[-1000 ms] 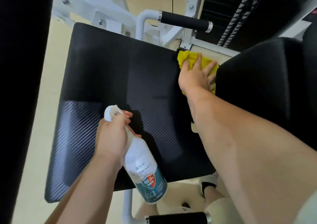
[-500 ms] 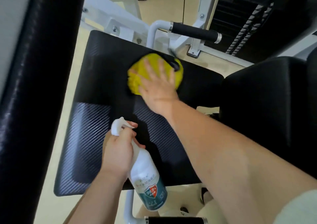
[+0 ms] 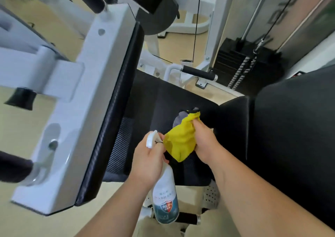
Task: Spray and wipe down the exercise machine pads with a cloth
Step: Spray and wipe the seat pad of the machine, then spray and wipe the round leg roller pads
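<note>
My left hand (image 3: 147, 161) grips a white spray bottle (image 3: 164, 198) with a blue label, its white nozzle pointing up and left. My right hand (image 3: 205, 142) holds a bunched yellow cloth (image 3: 181, 140) lifted above the black seat pad (image 3: 163, 102), close beside the nozzle. A second black pad (image 3: 290, 128) fills the right side. A tall black pad edge (image 3: 116, 109) on a white frame stands at the left.
The white machine frame (image 3: 76, 99) looms close at the left. A black-gripped handle (image 3: 198, 72) sits beyond the seat, another handle (image 3: 188, 218) below the bottle. A weight stack (image 3: 241, 68) and cables stand at the back right. Beige floor lies underneath.
My right hand has lifted the cloth off the seat pad and drawn it back towards the bottle. My head has risen, bringing the left frame into view.
</note>
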